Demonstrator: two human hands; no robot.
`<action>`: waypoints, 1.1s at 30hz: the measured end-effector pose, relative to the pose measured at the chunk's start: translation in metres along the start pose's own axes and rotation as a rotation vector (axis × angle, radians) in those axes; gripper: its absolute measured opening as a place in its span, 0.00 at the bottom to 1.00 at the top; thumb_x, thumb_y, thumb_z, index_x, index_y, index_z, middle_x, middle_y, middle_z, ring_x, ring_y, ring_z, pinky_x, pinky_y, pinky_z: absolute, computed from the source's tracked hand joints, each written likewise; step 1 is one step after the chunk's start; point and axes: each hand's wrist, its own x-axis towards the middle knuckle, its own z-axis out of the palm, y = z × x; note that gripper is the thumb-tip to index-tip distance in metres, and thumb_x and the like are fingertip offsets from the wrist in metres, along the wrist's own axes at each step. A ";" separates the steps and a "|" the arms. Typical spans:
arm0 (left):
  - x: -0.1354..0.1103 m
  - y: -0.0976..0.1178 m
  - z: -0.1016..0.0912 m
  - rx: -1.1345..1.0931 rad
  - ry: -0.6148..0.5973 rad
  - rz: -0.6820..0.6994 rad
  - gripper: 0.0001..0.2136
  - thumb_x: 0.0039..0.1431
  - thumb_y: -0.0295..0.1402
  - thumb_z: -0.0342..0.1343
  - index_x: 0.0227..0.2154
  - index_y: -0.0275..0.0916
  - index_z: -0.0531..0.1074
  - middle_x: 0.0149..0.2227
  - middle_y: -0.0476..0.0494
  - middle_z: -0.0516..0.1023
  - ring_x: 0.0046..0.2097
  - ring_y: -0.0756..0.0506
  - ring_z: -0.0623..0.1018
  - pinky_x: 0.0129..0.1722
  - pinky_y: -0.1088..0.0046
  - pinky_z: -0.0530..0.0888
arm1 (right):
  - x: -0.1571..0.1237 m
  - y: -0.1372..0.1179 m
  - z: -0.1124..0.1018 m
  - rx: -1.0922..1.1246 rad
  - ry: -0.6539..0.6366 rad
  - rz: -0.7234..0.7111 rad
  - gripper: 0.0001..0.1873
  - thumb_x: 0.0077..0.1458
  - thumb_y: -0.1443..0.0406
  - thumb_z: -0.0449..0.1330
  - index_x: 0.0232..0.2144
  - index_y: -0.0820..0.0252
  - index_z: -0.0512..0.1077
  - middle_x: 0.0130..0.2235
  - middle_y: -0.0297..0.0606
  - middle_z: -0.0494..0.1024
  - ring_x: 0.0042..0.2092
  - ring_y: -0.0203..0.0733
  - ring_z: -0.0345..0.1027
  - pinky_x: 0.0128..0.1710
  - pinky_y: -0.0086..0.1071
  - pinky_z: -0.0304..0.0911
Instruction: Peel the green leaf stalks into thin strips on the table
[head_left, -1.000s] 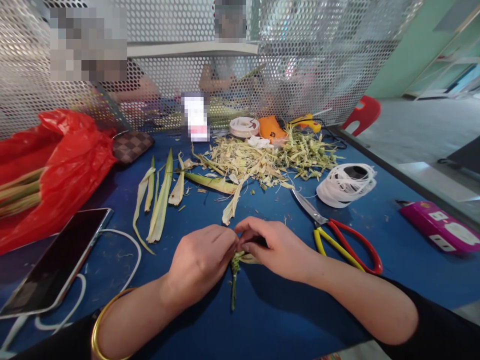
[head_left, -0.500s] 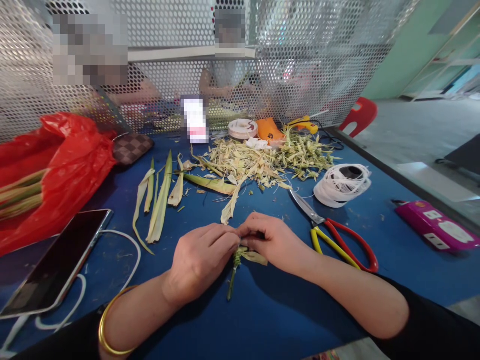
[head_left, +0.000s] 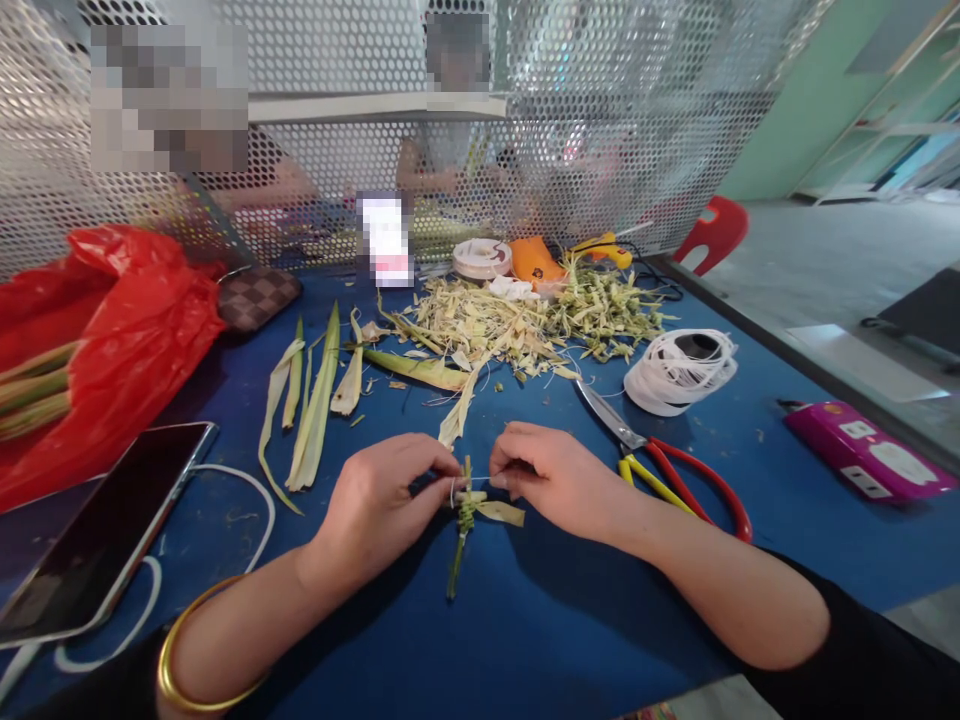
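A small green stem bundle (head_left: 463, 520) with a pale leaf tip lies on the blue table (head_left: 525, 630) between my hands. A thin white string is looped round its top. My left hand (head_left: 379, 505) pinches the string's left end, fingers closed. My right hand (head_left: 551, 480) pinches the right end, fingers closed too. Both hands sit a little apart, with the string stretched between them.
Red-and-yellow-handled scissors (head_left: 660, 462) lie right of my right hand. A white string coil (head_left: 679, 372), a leaf-scrap pile (head_left: 525, 320), long green leaves (head_left: 315, 405), a phone (head_left: 97, 535) with cable, a red bag (head_left: 105, 340) and a pink box (head_left: 870, 462) surround them. People sit behind the perforated screen (head_left: 615, 120).
My hands were pressed together over the bundle's top; now they have drawn apart sideways, pulling the white string taut and baring the bundle.
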 end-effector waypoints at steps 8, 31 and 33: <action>0.004 -0.002 -0.009 0.162 -0.155 -0.201 0.05 0.51 0.30 0.55 0.22 0.40 0.68 0.24 0.52 0.72 0.29 0.50 0.71 0.29 0.75 0.62 | -0.003 0.001 -0.011 -0.209 -0.111 -0.013 0.11 0.49 0.77 0.56 0.20 0.62 0.67 0.28 0.31 0.65 0.28 0.31 0.57 0.28 0.27 0.49; 0.008 -0.002 -0.001 -0.713 -0.197 -0.368 0.08 0.50 0.35 0.58 0.23 0.36 0.68 0.28 0.47 0.76 0.30 0.51 0.72 0.31 0.74 0.66 | 0.000 -0.006 0.006 0.205 -0.152 -0.007 0.06 0.55 0.71 0.51 0.27 0.59 0.62 0.26 0.29 0.66 0.29 0.33 0.58 0.29 0.25 0.54; 0.008 -0.001 -0.001 -0.764 -0.264 -0.392 0.09 0.50 0.36 0.58 0.24 0.36 0.67 0.29 0.46 0.77 0.29 0.52 0.71 0.29 0.75 0.65 | 0.000 -0.006 0.006 0.223 -0.152 -0.004 0.06 0.56 0.71 0.51 0.27 0.59 0.62 0.27 0.30 0.66 0.30 0.33 0.58 0.30 0.26 0.54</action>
